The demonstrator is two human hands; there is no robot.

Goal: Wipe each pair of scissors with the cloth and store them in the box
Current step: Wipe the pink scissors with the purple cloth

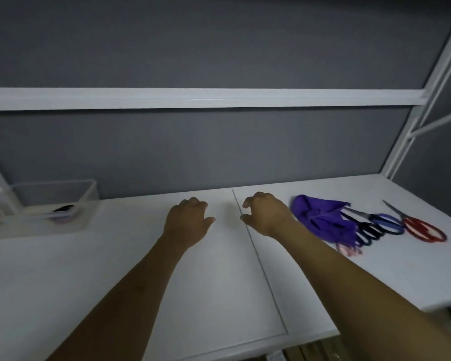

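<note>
My left hand (188, 221) and right hand (267, 217) rested on the table (115, 261), fingers loosely curled, holding nothing. The box (87, 201) at far left held something dark, perhaps 1 pair stored. By the cloth (320, 217) lay black scissors (367, 231), blue scissors (387, 224) and red scissors (425, 229), apparently unwiped.

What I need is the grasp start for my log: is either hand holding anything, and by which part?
Nothing is held. The left hand and right hand rest on the table, fingers loosely curled; purple cloth and scissors lie untouched.
</note>
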